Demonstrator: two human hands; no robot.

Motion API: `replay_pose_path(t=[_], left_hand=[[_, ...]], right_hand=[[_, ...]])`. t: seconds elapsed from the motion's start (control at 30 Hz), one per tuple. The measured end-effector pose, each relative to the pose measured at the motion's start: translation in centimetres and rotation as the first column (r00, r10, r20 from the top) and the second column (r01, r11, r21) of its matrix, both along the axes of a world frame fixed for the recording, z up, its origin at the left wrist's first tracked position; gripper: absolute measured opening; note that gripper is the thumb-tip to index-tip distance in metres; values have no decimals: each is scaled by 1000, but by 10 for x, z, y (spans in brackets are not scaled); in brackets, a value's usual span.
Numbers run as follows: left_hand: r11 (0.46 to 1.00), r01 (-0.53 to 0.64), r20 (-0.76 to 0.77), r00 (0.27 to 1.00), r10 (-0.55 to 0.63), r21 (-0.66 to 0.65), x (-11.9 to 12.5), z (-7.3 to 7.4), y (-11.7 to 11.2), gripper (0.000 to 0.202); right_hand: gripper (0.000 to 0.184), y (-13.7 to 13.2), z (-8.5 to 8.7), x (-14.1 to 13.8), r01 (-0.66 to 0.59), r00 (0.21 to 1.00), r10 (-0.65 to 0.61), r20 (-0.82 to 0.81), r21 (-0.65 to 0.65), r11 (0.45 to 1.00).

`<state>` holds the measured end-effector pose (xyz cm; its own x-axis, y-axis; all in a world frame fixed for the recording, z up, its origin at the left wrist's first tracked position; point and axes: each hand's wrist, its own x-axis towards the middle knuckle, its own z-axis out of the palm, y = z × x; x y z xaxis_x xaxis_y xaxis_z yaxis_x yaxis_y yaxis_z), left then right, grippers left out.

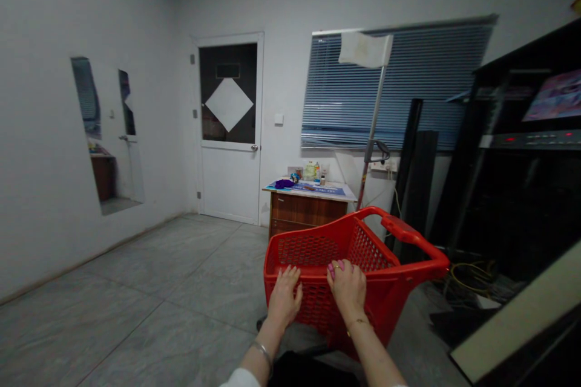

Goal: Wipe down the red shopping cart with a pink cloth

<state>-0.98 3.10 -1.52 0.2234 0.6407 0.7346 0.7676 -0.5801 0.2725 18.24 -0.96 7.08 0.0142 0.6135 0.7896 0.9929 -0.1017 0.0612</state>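
Note:
A red plastic shopping cart (313,308) with mesh sides stands side-on in front of me, its handle toward the right. My left hand (285,296) reaches to the cart's near rim, with fingers stretched forward over it and held loosely apart. To its right, my right hand (348,287) is closed at the same rim, its fingers curled. Something small and pink (331,270) shows at the right fingertips; its kind is too small to make out. A ring and a thin bracelet are on the right, and a bangle is on the left wrist.
Behind the cart stands a wooden desk (311,208) with a purple cloth (284,184) and small bottles. A white flag on a pole (376,103) rises beside it. Dark racks (521,193), cables (472,281) and a slanted pale board (517,317) line the right. A white door (229,184) is at the back.

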Motion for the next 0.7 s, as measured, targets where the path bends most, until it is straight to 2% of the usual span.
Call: replay_pose_path(t=[0.13,0.23,0.33,0.57,0.7], left_hand=[[999,36,-25,999,-36,-12,-6,4,-1,49],[999,35,-16,999,-36,-18,-5,5,-2,49],[999,49,-8,999,-49,-13,-1,3,-3,51],[999,50,21,999,-50,-10,10,1,-3,50],[998,41,11,999,-41,-40,15,4,-5,49]], right_hand=[[22,2,10,44,-36,996,38,82,-26,999],[24,4,18,87,18,996,-22,89,54,998],[27,2,19,108,52,993,-66,96,139,989],[26,-7,19,92,121,990,-124,68,51,991],[25,-3,11,54,89,996,-89,32,-15,996]])
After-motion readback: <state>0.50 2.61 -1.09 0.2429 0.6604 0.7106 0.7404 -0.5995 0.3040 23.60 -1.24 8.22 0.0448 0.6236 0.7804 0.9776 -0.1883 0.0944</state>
